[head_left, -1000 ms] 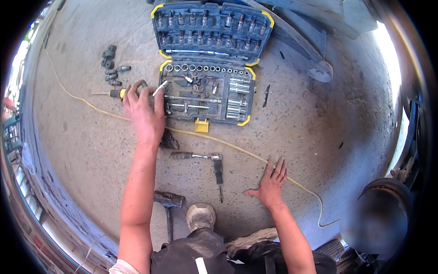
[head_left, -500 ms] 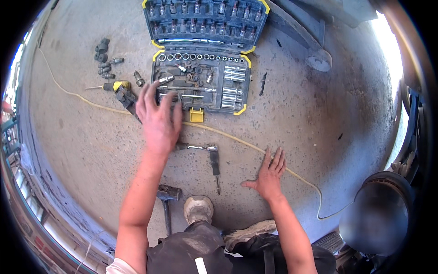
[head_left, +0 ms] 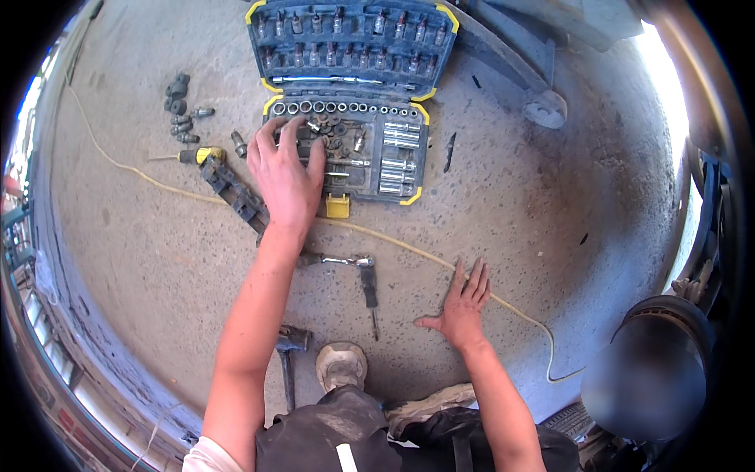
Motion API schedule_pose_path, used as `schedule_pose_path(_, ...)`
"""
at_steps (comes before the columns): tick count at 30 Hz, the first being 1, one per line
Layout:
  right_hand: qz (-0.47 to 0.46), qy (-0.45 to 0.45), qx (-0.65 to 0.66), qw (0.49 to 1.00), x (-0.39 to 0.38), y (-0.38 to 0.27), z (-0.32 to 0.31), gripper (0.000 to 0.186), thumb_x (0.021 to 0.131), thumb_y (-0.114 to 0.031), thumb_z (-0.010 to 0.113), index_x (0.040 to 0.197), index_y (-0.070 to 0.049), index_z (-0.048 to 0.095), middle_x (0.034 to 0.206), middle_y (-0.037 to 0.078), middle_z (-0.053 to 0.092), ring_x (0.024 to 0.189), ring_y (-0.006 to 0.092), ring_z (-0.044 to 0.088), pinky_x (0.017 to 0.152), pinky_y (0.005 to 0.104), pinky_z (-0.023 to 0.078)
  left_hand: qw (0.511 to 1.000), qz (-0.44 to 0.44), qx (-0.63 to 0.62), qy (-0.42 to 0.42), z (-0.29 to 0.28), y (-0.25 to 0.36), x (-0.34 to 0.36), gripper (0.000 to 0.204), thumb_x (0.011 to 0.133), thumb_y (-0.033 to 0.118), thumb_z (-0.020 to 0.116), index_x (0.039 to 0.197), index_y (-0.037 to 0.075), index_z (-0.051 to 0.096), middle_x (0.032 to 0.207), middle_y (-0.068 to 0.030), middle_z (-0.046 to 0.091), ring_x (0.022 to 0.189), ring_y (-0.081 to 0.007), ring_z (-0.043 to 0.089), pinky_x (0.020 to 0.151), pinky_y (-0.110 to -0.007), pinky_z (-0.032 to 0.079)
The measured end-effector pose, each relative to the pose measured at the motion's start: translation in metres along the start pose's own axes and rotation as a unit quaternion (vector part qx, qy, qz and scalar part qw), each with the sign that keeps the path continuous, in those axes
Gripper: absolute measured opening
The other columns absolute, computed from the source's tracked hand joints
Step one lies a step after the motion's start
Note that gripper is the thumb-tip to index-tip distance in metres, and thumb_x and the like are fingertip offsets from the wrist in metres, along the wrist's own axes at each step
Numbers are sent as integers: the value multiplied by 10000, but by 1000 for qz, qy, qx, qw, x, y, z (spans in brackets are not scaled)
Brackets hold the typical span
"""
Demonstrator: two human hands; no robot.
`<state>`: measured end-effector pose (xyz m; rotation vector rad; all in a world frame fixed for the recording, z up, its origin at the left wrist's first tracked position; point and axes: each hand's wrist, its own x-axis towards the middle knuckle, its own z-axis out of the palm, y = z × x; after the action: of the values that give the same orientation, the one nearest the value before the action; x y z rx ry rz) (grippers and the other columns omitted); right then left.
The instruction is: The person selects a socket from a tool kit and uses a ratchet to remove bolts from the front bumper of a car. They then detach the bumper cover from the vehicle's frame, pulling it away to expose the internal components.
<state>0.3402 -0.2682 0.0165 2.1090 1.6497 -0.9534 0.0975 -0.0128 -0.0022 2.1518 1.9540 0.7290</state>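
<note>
My left hand [head_left: 285, 177] is over the left part of an open socket set case [head_left: 362, 182], its fingers apart and bent down toward the tray. The hand covers a socket and part of the bars there, and I see nothing held in it. Small sockets line the tray's upper edge, and long chrome sockets [head_left: 399, 165] lie at its right. Bit sockets [head_left: 364, 57] fill the raised lid. My right hand [head_left: 462, 308] rests on the concrete floor with fingers spread, beside a yellowish cable [head_left: 405, 246].
A ratchet [head_left: 340, 259] and a screwdriver [head_left: 369, 293] lie before me, with a hammer [head_left: 291, 342] by my shoe. To the left are a yellow and black tool [head_left: 206, 155], a black strip [head_left: 233, 195] and loose sockets [head_left: 179, 126]. Another person crouches at lower right.
My left hand has moved up and right, from the case's lower left corner to over the tray. My right hand stays in place on the floor.
</note>
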Motion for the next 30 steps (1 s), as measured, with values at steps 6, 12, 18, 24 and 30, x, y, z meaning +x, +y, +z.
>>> schedule_pose_path(6,-9,22,-2,1000,-1,2,6,1516,444,-609,884,1542,26,54,1549,389,-62,1447,555,-35,1145,661,73,999,25,33,2,5,-5,13,296,848,211,697,1126,110,683,1085,-86,662,1122,-309,544,988,-440,383)
schedule_pose_path(12,-2,8,-2,1000,-1,1,4,1523,447,-613,884,1541,29,41,1547,391,-69,1447,556,-46,1143,666,72,999,33,12,14,7,-15,10,249,859,176,664,1098,111,691,1075,-72,676,1088,-276,581,989,-421,383)
schedule_pose_path(18,0,0,-8,1000,0,1,3,1527,451,-623,881,1538,39,37,1546,390,-76,1446,554,-53,1144,666,64,999,37,-7,7,1,-19,10,236,857,152,668,1087,110,693,1060,-78,689,1067,-261,602,997,-396,375)
schedule_pose_path(24,-4,6,-8,1000,0,2,5,1521,449,-628,876,1537,40,49,1545,389,-66,1446,550,-59,1145,665,55,994,-42,-102,-18,-3,-20,10,274,871,79,689,1144,62,675,1045,-82,701,962,-195,653,924,-347,467)
schedule_pose_path(30,-6,15,-7,1000,0,2,6,1518,450,-638,869,1540,35,53,1547,387,-61,1448,546,-63,1147,660,49,908,-178,-378,-30,-26,5,4,358,901,-34,656,1252,-25,583,1076,-92,681,987,-116,635,893,-250,510)
